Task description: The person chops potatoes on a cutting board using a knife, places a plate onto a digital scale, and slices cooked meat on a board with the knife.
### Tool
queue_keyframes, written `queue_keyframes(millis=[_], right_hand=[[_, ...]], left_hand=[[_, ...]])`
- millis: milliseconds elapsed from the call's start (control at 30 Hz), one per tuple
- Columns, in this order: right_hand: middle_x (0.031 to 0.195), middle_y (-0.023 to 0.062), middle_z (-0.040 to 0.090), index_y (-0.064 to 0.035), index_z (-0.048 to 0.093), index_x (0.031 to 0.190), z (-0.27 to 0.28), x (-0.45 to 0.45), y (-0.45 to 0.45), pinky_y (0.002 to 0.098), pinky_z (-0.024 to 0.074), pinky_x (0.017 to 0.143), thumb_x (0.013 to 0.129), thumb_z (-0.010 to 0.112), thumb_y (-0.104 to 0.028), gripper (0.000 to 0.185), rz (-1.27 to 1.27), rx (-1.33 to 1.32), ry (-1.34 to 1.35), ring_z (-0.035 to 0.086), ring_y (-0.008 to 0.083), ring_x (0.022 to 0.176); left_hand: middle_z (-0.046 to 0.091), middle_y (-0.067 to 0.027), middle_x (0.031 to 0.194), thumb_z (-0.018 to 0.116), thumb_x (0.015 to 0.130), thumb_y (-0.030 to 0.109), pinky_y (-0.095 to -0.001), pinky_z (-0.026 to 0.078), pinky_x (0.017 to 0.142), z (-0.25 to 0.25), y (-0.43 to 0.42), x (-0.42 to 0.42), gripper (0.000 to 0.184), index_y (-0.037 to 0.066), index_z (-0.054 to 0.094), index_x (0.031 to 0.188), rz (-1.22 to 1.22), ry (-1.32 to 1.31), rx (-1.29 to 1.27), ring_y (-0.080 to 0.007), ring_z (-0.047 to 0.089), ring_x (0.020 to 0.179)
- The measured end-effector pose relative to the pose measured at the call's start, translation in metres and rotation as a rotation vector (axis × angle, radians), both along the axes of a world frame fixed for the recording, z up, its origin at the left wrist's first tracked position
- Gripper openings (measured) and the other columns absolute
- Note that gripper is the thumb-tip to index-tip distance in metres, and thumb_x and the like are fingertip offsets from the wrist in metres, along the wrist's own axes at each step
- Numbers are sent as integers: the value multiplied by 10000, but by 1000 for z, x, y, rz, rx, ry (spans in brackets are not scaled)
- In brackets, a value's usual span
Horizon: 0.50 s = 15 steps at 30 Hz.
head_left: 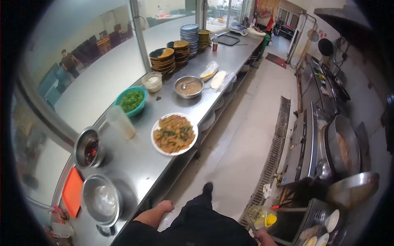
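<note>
Where grating point(276, 151) runs nearest, bottle point(258, 214) beside it: clear, yellowish inside. Right hand point(263, 236), just beside bottle, partly hidden; grip can't be told. Left hand point(166, 206) loosely curled, nothing showing in it. Cap point(270, 220): bright yellow.

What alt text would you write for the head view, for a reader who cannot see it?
A person's left hand is beside a steel kitchen counter bearing a plate of cooked food, a teal bowl of chopped greens, metal bowls and stacked brown bowls. The right hand is near a yellow-capped bottle, with a wok beyond.
</note>
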State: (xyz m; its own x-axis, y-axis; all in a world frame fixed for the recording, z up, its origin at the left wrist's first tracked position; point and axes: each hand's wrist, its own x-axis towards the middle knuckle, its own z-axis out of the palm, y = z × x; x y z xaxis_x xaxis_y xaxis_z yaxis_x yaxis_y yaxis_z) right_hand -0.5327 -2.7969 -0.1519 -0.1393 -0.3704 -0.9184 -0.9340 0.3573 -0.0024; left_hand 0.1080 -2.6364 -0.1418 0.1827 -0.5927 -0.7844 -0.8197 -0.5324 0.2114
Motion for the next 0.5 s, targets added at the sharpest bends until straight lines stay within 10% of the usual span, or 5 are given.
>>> queue_keyframes(millis=[167, 200, 300, 367, 500], right_hand=[[791, 188, 684, -27, 679, 749, -118, -50, -123, 460, 525, 611, 867, 633, -248, 254, 111, -511, 14, 677, 300, 720], [747, 162, 688, -21, 693, 814, 10, 27, -159, 423, 505, 601, 851, 666, -397, 378, 123, -526, -231, 679, 303, 665], [793, 149, 691, -43, 694, 781, -108, -54, -221, 443, 518, 598, 893, 627, -254, 248, -432, 14, -241, 668, 253, 691], [777, 143, 682, -41, 696, 788, 31, 29, -275, 438, 504, 582, 891, 627, -242, 236, -237, -194, -97, 651, 246, 670], [744, 132, 662, -37, 700, 802, 60, 56, -396, 427, 476, 551, 887, 628, -217, 212, -257, -204, -70, 617, 232, 628]], left_hand=[[660, -188, 1193, 575, 845, 321, -455, 486, 975, 12, -213, 2, 422, 57, 676, 1158, -136, 77, 38, -354, 621, 1127], [660, -188, 1195, 580, 848, 321, -456, 487, 973, 15, -256, 3, 425, 59, 668, 1171, -152, 102, -25, -354, 621, 1126], [663, -190, 1173, 592, 844, 293, -452, 499, 944, 30, -413, 5, 397, 79, 662, 1170, -62, 169, -180, -347, 630, 1106], [659, -200, 1165, 600, 830, 294, -464, 499, 930, 49, -519, 8, 393, 69, 663, 1146, -189, 170, -288, -371, 622, 1093], [670, -183, 1145, 596, 857, 282, -459, 498, 933, 125, -694, 6, 379, 70, 652, 1166, -116, 241, -494, -375, 619, 1088]])
